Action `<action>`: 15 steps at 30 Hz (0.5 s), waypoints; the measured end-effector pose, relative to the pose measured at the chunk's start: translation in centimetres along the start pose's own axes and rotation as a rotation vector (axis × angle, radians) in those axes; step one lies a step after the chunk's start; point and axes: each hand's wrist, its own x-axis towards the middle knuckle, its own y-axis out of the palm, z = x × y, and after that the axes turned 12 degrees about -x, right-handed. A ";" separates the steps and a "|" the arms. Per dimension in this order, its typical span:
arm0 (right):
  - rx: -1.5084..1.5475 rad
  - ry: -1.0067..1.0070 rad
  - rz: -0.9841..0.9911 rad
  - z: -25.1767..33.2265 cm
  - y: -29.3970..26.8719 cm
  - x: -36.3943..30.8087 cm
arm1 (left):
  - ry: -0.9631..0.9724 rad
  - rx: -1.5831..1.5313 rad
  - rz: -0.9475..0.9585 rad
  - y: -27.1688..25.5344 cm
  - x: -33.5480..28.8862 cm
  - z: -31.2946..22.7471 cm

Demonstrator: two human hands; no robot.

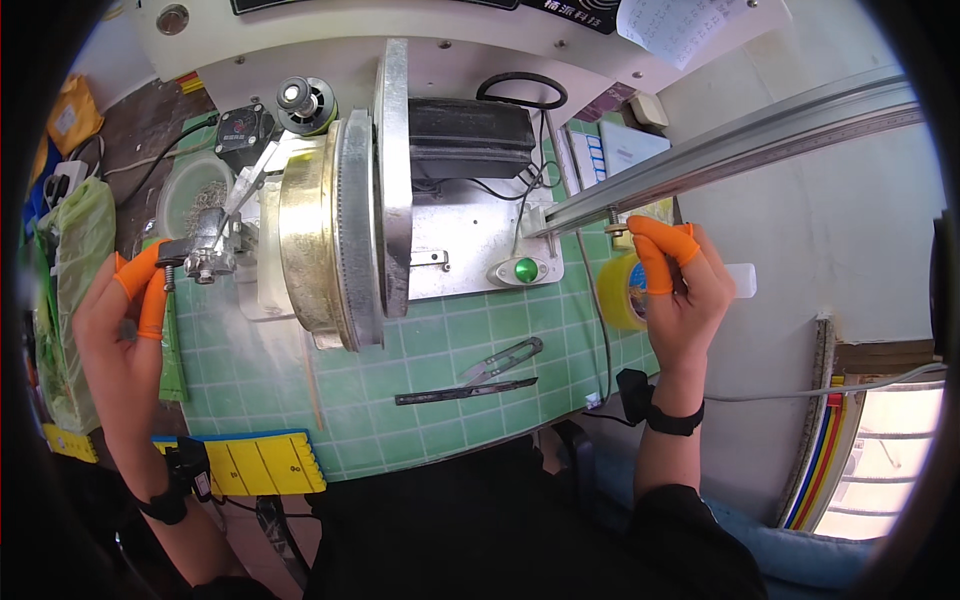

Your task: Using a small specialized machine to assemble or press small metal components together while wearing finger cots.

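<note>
At the left of the machine, my left hand [118,315] has its thumb and forefinger, both in orange finger cots, pinched together. Their tips meet at the dark end of a metal clamp [207,248], beside a small spring-loaded screw [170,279]. On the right, my right hand [690,285] also pinches thumb and forefinger in orange cots. Those tips are beside a small brass-coloured knob [615,229] at the near end of an aluminium rail [730,150]. What lies between either pair of fingertips is too small to make out. A large metal drum [312,240] stands between my hands.
Thread snips [505,360] and a dark slim blade tool [465,391] lie on the green mat [440,440]. Nearby are a green button [526,270], a yellow tape roll [622,290], a clear bowl [178,190] and a yellow board [265,465]. A black motor [470,140] sits behind the drum.
</note>
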 end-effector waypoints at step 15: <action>0.154 0.095 0.005 2.3 4.9 -2.2 | -0.005 -0.043 0.061 -0.9 0.6 -1.4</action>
